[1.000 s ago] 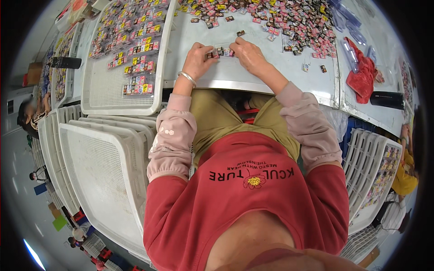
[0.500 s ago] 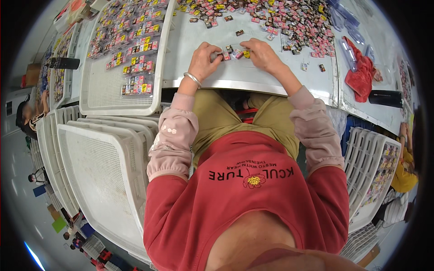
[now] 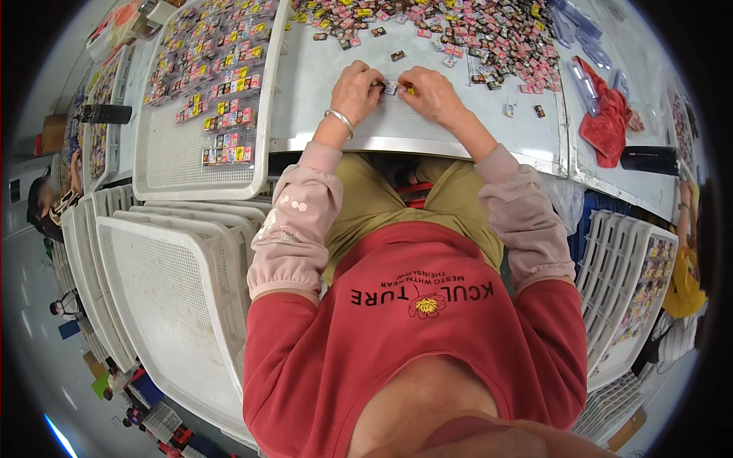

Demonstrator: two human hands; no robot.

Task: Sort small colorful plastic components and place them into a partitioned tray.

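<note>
Grips nearly closed now, firmness hidden: your left hand [image 3: 356,93] and right hand [image 3: 430,95] pinch either end of the block row [image 3: 391,88], nearer the worktop [image 3: 313,85]'s front edge. Uneven pressure could buckle it; a slip could scatter pieces toward the loose pile [image 3: 519,53].

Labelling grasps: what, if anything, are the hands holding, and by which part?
A short row of small coloured pieces: the left hand has its left end, the right hand its right end. The exact contacts are hidden.
</note>
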